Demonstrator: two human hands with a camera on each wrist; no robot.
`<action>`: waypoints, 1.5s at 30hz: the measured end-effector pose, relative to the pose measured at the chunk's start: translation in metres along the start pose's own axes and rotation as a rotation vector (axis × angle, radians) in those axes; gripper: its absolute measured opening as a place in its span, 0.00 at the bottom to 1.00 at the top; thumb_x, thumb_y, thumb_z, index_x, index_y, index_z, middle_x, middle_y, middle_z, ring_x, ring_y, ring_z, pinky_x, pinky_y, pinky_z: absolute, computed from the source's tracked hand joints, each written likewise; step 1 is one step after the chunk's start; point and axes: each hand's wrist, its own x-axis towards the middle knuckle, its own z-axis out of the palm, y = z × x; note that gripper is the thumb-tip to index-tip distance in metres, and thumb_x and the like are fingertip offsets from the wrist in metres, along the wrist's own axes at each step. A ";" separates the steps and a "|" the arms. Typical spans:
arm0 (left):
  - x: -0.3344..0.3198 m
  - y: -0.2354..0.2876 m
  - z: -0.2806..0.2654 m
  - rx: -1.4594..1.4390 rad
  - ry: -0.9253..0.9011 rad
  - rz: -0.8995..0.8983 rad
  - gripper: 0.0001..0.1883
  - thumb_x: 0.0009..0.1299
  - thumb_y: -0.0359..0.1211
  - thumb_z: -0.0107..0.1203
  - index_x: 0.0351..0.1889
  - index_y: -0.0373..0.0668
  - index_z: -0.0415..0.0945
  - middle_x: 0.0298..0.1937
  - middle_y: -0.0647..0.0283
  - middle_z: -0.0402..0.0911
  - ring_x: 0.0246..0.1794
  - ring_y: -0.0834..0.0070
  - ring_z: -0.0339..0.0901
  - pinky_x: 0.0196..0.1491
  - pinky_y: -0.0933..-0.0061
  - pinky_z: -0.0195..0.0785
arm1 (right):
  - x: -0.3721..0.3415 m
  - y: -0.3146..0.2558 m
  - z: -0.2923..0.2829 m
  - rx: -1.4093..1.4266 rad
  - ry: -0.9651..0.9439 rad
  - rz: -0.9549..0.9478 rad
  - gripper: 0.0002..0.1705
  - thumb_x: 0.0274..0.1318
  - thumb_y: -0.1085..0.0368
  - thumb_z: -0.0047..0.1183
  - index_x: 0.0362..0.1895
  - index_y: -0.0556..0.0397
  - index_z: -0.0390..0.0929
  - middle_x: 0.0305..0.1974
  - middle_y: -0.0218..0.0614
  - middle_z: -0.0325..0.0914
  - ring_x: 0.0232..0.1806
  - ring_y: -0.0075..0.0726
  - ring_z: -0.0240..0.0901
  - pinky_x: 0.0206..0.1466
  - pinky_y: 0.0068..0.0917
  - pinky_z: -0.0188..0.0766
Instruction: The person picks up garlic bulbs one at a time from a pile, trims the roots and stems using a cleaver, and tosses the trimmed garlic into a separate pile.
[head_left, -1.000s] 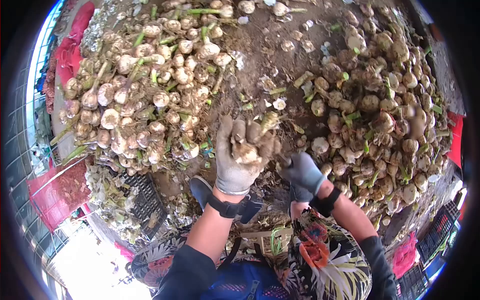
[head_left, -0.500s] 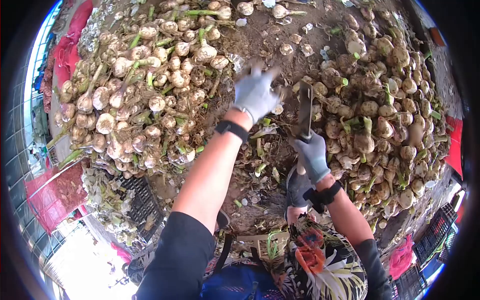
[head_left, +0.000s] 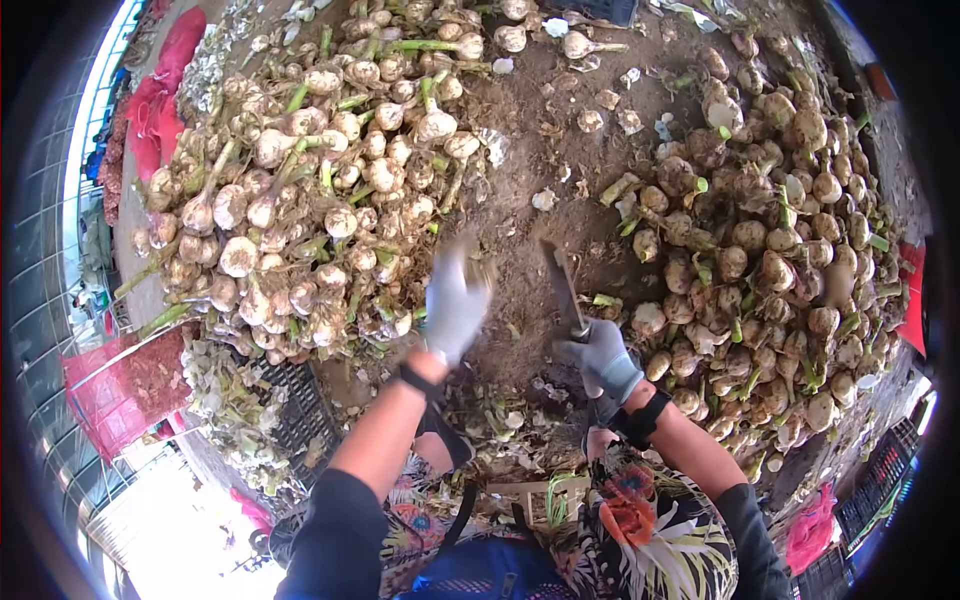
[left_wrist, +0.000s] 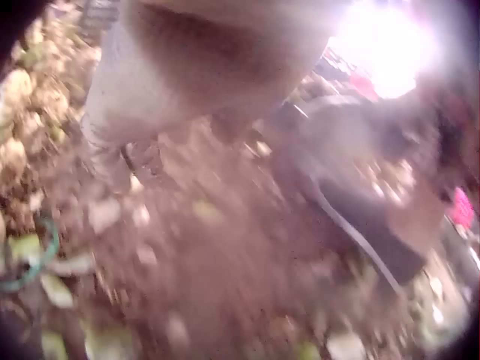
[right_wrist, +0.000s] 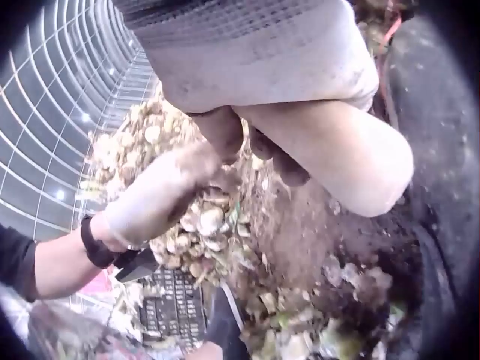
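My gloved right hand grips a knife, its dark blade pointing away from me. In the right wrist view the knife's pale, thick handle sticks out below the glove. My gloved left hand, its fingers blurred and reaching forward, is over the ground beside the left garlic heap. Nothing shows plainly between those fingers; in the left wrist view the glove is over bare soil. A second heap of garlic bulbs, mostly with short stems, lies to the right of the knife.
Soil strewn with peelings and stem pieces runs between the heaps. A black crate stands at lower left beside a pile of husks. Red netting lies past the left heap. My shoe is close below my hands.
My left hand held garlic over the middle, then swung forward and right with fingers spread, and now is back left near the heap. The knife has tilted left and come nearer.
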 end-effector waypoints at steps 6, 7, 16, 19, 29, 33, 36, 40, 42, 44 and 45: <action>0.166 -0.010 0.050 -0.184 0.355 -0.503 0.38 0.60 0.45 0.69 0.61 0.30 0.66 0.62 0.33 0.71 0.59 0.48 0.77 0.60 0.58 0.71 | -0.005 -0.016 -0.034 -0.003 0.198 -0.001 0.12 0.50 0.68 0.64 0.38 0.60 0.79 0.25 0.23 0.74 0.27 0.16 0.64 0.32 0.24 0.67; 0.171 -0.015 0.059 -0.191 0.434 -0.491 0.34 0.58 0.44 0.69 0.57 0.33 0.70 0.59 0.37 0.76 0.55 0.51 0.79 0.56 0.59 0.73 | -0.008 -0.015 -0.037 -0.007 0.205 0.007 0.12 0.50 0.68 0.64 0.38 0.60 0.79 0.25 0.23 0.74 0.27 0.16 0.64 0.32 0.24 0.67; 0.010 0.048 0.041 -0.412 -0.132 0.058 0.18 0.66 0.25 0.62 0.55 0.44 0.77 0.49 0.61 0.85 0.48 0.75 0.82 0.53 0.71 0.77 | 0.000 -0.102 -0.045 0.477 0.205 0.026 0.15 0.61 0.67 0.63 0.51 0.60 0.82 0.36 0.30 0.84 0.34 0.20 0.77 0.38 0.21 0.75; -0.014 0.065 0.040 -0.798 -0.258 -0.101 0.20 0.65 0.24 0.63 0.55 0.40 0.75 0.48 0.60 0.84 0.49 0.76 0.81 0.54 0.72 0.74 | 0.009 -0.089 -0.034 0.417 0.171 -0.119 0.16 0.60 0.68 0.64 0.52 0.60 0.82 0.38 0.29 0.84 0.36 0.19 0.78 0.38 0.20 0.75; -0.043 0.039 0.027 -0.612 -0.226 0.005 0.30 0.62 0.21 0.66 0.62 0.36 0.68 0.54 0.61 0.81 0.53 0.74 0.79 0.57 0.70 0.74 | -0.034 -0.092 -0.030 -0.959 0.310 -0.546 0.20 0.41 0.68 0.61 0.44 0.44 0.79 0.33 0.37 0.77 0.34 0.49 0.79 0.36 0.41 0.74; -0.054 0.027 0.026 -0.873 -0.312 -0.146 0.31 0.64 0.22 0.66 0.65 0.39 0.67 0.55 0.61 0.81 0.53 0.76 0.79 0.56 0.73 0.75 | -0.036 -0.089 -0.025 -0.974 0.391 -0.561 0.15 0.43 0.66 0.60 0.39 0.45 0.75 0.30 0.36 0.76 0.35 0.47 0.79 0.38 0.43 0.72; -0.056 0.020 0.024 -0.781 -0.323 -0.079 0.29 0.65 0.22 0.66 0.64 0.40 0.68 0.55 0.62 0.81 0.53 0.77 0.79 0.55 0.73 0.76 | -0.040 -0.095 -0.023 -0.999 0.337 -0.518 0.15 0.42 0.67 0.60 0.39 0.45 0.75 0.31 0.36 0.77 0.34 0.48 0.79 0.38 0.44 0.72; -0.056 0.017 0.024 -0.876 -0.299 -0.018 0.27 0.65 0.24 0.67 0.61 0.39 0.70 0.56 0.63 0.81 0.52 0.77 0.79 0.55 0.73 0.76 | -0.042 -0.103 -0.023 -0.976 0.289 -0.517 0.13 0.44 0.68 0.58 0.38 0.46 0.75 0.31 0.38 0.77 0.34 0.51 0.79 0.38 0.44 0.72; -0.051 0.024 0.015 -1.049 -0.385 -0.120 0.26 0.65 0.25 0.67 0.60 0.38 0.71 0.55 0.63 0.82 0.52 0.77 0.79 0.55 0.74 0.76 | -0.040 -0.097 -0.024 -0.971 0.314 -0.546 0.12 0.44 0.68 0.57 0.38 0.46 0.76 0.31 0.38 0.77 0.34 0.51 0.79 0.38 0.44 0.73; -0.051 0.032 0.012 -1.098 -0.361 -0.124 0.27 0.64 0.28 0.69 0.60 0.37 0.71 0.54 0.62 0.82 0.51 0.77 0.80 0.54 0.73 0.76 | -0.037 -0.091 -0.024 -0.936 0.300 -0.491 0.10 0.47 0.69 0.55 0.37 0.47 0.75 0.31 0.39 0.77 0.34 0.53 0.79 0.38 0.46 0.74; -0.052 0.035 0.011 -1.149 -0.343 -0.130 0.28 0.64 0.31 0.71 0.60 0.37 0.71 0.53 0.61 0.82 0.51 0.77 0.80 0.53 0.73 0.77 | -0.038 -0.088 -0.024 -0.933 0.304 -0.486 0.10 0.47 0.69 0.55 0.37 0.47 0.75 0.31 0.39 0.77 0.34 0.53 0.79 0.38 0.46 0.74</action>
